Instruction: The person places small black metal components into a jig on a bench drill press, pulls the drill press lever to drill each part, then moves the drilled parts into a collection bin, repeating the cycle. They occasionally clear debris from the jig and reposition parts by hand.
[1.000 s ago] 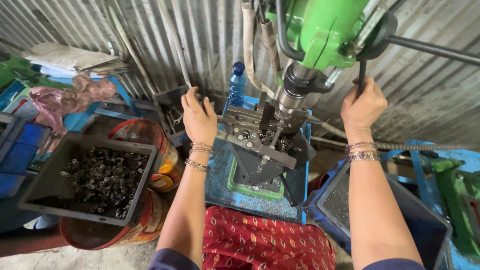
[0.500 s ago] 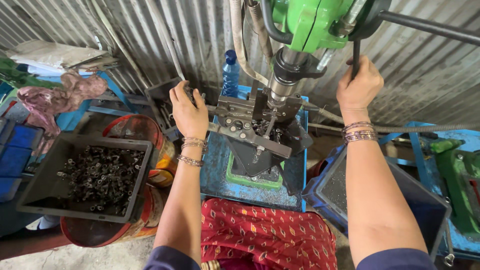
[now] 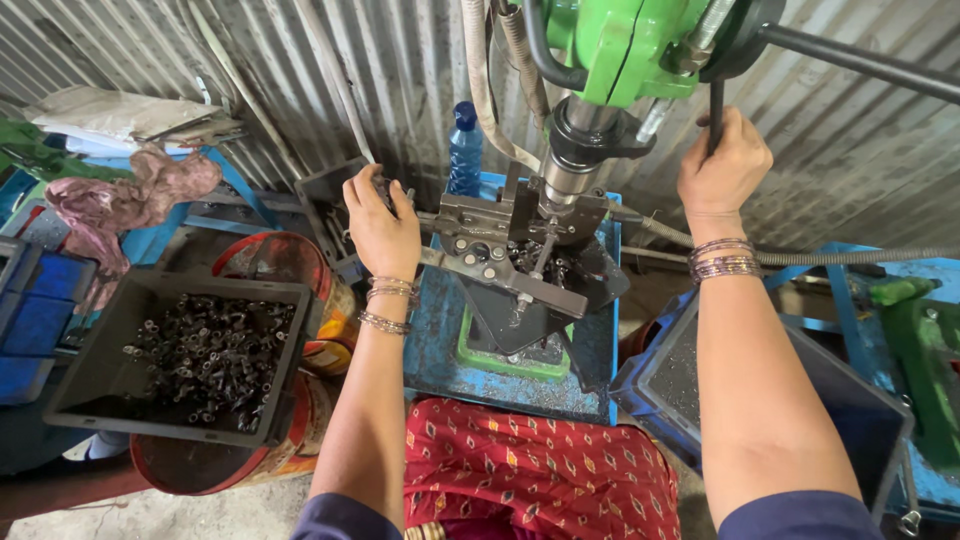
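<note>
Green paint covers the drill press head (image 3: 630, 45) above our hands. Our right hand (image 3: 722, 165) is raised beside it, its grip closed round the black feed lever (image 3: 716, 105), with bangles at the wrist. Our left hand (image 3: 380, 225) rests on the left end of the steel clamp fixture (image 3: 500, 245), fingers curled over a knob there; we cannot tell whether that grip actually holds it. The fixture sits under the spindle (image 3: 570, 165) on a blue surface (image 3: 435, 340) with a green base plate (image 3: 500, 360) beneath it. A black tray (image 3: 90, 385) of small dark metal parts (image 3: 205, 350) lies well to the left, resting on a red drum (image 3: 200, 465). A blue bottle (image 3: 465, 150) stands behind the fixture against the corrugated wall (image 3: 300, 70). A dark bin (image 3: 850, 410) sits at the right, below our forearm.
</note>
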Available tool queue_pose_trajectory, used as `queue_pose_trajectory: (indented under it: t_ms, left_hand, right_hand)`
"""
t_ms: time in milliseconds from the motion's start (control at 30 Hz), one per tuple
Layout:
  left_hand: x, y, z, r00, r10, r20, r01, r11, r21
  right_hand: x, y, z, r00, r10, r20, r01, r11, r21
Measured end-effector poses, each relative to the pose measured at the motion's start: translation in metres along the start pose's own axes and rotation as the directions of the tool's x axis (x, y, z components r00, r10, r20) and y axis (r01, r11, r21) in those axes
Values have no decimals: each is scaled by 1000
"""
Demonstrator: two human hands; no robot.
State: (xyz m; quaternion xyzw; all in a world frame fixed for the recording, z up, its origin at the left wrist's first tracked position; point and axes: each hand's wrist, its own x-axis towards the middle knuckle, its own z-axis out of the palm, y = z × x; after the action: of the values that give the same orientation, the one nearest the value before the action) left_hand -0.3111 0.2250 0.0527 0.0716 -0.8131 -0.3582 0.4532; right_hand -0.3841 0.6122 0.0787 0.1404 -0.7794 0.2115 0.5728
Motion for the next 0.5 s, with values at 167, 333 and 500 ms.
queue_pose_trajectory:
  t_ms: [167,333,500]
  left_hand:
    - [0,0,-1,1000,1,-3,-1,1000,9]
    - [-1,0,-1,1000,-8,-5,8,1000,8]
    - [0,0,-2,1000,-5,-8,5,1000,3]
  right_hand:
    - [0,1,1,1000,1,1,-1,1000,2]
    - [1,2,3,1000,10,7,-10,1000,24]
    - [1,5,4,1000,-1,-4,1,1000,6]
